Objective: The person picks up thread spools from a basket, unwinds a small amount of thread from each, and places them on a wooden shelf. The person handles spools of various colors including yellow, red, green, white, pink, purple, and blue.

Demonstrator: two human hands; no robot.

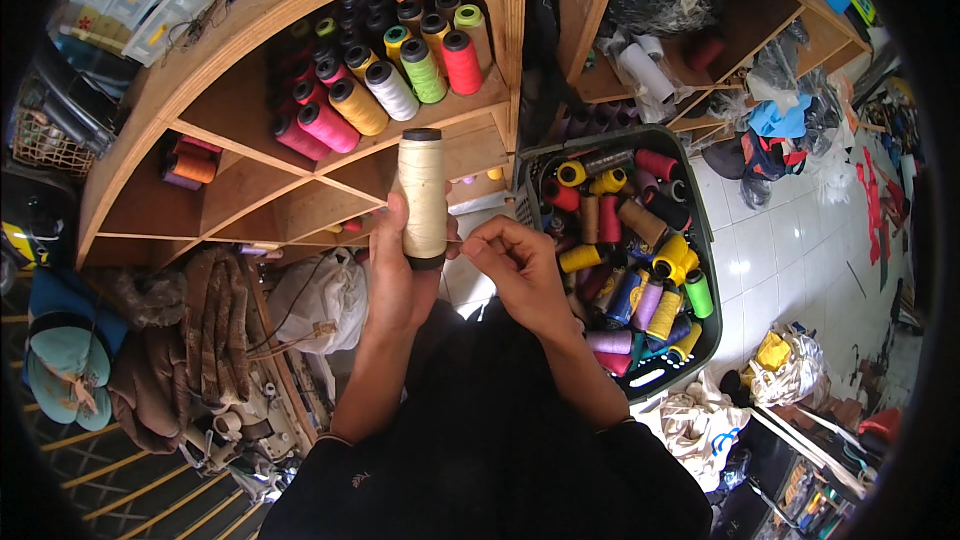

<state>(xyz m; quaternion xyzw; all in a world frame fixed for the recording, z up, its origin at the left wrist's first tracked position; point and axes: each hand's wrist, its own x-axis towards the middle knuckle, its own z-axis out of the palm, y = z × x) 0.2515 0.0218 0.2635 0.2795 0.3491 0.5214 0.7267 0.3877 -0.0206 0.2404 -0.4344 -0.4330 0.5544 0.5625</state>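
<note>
Head view: from afar I noted the left hand (393, 265) wrapped around a cream thread cone (423, 195), near-upright before the wooden cubby shelf (140, 170). Just beside its lower end, the right hand (515, 265) pinched a fine thread (456, 241). A dark basket (672, 368) of spools (647, 305) stood rightward.

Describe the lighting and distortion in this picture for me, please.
Head view: the held spool is bright and fairly sharp; the rear spools sink into shadow; glare spots the floor; the shelf bows toward the rim; corners go black.
</note>
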